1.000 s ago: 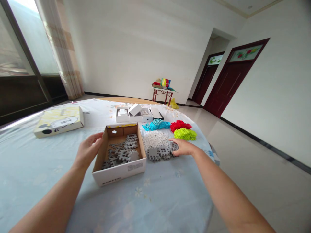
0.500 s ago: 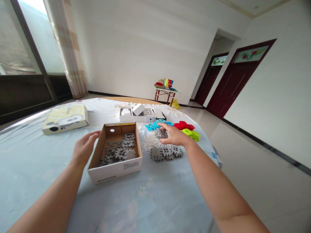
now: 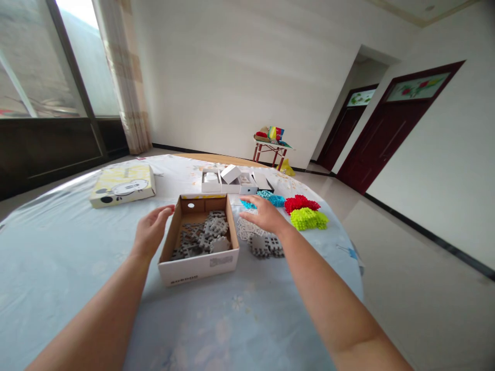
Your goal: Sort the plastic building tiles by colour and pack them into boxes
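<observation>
A white-sided cardboard box (image 3: 199,271) with a brown inside stands in front of me, a pile of grey interlocking plastic pieces (image 3: 207,237) in it. Beside its left wall is my left hand (image 3: 150,232), fingers stretched out, fingertips at the rim; whether they press on it I cannot tell. My right hand (image 3: 265,214) hovers just right of the box, thumb and fingers apart, with nothing visible between them. Under and beside it lie white openwork pieces (image 3: 247,230), blue pieces (image 3: 275,200) and more grey pieces (image 3: 260,246). My right hand and forearm hide part of these piles.
Red pieces (image 3: 301,204) and lime-green pieces (image 3: 309,219) sit near the table's right edge. Small white boxes (image 3: 231,188) stand behind the large box. A yellow patterned lid (image 3: 122,186) lies at the left on the pale blue tablecloth (image 3: 216,330).
My right hand was around a grey clump, which no longer shows; its fingers are now apart. The grey pile in the box looks bulkier. The view has turned slightly left.
</observation>
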Action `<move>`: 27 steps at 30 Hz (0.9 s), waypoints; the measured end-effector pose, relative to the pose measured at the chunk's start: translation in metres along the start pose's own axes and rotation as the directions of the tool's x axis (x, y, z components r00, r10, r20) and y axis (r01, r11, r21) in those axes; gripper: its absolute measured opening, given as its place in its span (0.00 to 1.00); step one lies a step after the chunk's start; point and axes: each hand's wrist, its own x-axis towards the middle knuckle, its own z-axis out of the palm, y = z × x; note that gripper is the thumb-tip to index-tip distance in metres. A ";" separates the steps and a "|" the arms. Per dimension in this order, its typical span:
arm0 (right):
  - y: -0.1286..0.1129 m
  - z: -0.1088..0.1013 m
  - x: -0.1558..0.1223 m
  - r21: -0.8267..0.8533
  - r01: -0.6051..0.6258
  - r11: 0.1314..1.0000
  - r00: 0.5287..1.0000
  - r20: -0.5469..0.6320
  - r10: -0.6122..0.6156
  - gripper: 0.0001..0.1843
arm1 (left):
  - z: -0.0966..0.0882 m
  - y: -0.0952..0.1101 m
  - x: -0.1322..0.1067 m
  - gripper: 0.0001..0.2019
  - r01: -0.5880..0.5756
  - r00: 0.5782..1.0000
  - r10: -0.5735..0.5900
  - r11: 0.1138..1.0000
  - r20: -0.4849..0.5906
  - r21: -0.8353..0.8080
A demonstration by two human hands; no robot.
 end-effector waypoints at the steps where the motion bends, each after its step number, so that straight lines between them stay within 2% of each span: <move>1: 0.010 -0.005 -0.009 -0.007 -0.037 0.999 0.999 -0.025 0.036 0.23 | 0.000 0.000 0.000 0.22 0.001 1.000 -0.001 1.000 0.002 0.008; 5: 0.058 -0.024 -0.047 -0.017 -0.204 0.979 0.975 -0.091 0.202 0.22 | 0.001 0.001 0.000 0.22 -0.002 1.000 0.001 0.998 0.003 0.055; 7: 0.079 -0.032 -0.068 -0.002 -0.293 0.956 0.954 -0.061 0.292 0.26 | 0.001 0.002 0.000 0.22 0.007 1.000 -0.007 0.998 -0.006 0.065; 9: 0.092 -0.039 -0.086 0.015 -0.356 0.934 0.934 0.019 0.356 0.32 | 0.002 0.003 0.000 0.23 0.024 1.000 -0.022 0.996 -0.019 0.083; 13: 0.104 -0.048 -0.113 0.042 -0.428 0.903 0.890 0.196 0.413 0.46 | 0.003 0.005 0.000 0.24 0.051 0.998 -0.048 0.990 -0.026 0.128; 17: 0.110 -0.046 -0.124 0.100 -0.450 0.887 0.866 0.291 0.407 0.50 | 0.002 0.003 -0.001 0.25 0.049 0.999 -0.046 0.986 -0.019 0.157; 21: 0.117 -0.041 -0.128 0.153 -0.468 0.871 0.865 0.282 0.415 0.46 | 0.001 0.003 -0.002 0.26 0.039 0.999 -0.037 0.981 -0.013 0.190; 27: 0.127 -0.034 -0.132 0.219 -0.493 0.842 0.869 0.162 0.467 0.44 | 0.001 0.002 -0.003 0.26 0.036 0.999 -0.032 0.980 -0.020 0.197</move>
